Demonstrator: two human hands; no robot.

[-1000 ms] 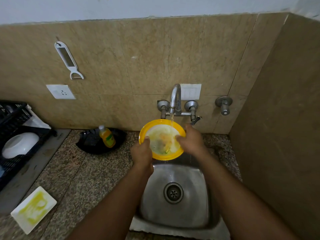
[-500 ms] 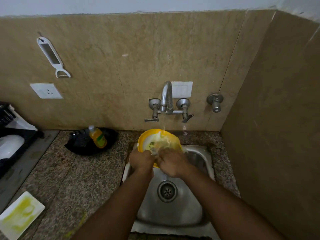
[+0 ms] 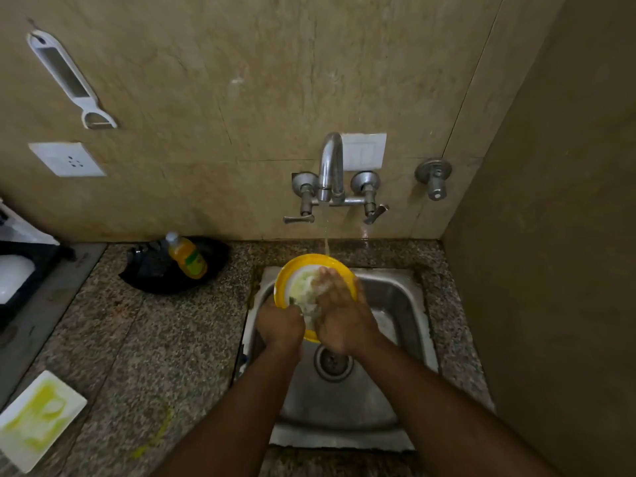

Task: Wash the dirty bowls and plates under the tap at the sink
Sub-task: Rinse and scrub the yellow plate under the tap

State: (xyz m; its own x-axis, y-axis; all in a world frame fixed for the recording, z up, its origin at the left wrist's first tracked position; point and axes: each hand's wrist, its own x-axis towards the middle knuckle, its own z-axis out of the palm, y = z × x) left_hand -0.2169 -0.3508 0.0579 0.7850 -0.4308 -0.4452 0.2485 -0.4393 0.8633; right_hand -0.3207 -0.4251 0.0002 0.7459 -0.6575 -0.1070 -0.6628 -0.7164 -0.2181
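Plate: a yellow-rimmed plate [image 3: 311,266] is held tilted over the far left part of the steel sink [image 3: 395,304], its pale centre smeared with greenish residue
Water: a thin stream falls from the tap [image 3: 331,166] onto the plate's far rim
Left hand: the left hand [image 3: 280,327] grips the plate's near left edge, fingers curled round the rim
Right hand: the right hand [image 3: 339,313] lies flat on the plate's face with fingers straight and close together, rubbing at the wet film rather than holding anything
Handling: judging by the look, the plate is stiff and light, probably plastic or melamine; wet with foam it will be slippery, so the raised rim is the safest hold, thumb on top and fingers beneath
Risk: if the left grip loosens while the right palm pushes, the plate could slide into the basin
Still dirty: a white square plate [image 3: 38,418] streaked yellow-green waits on the near left counter
Nearby: a soap bottle [image 3: 187,256] lies on a black dish left of the sink
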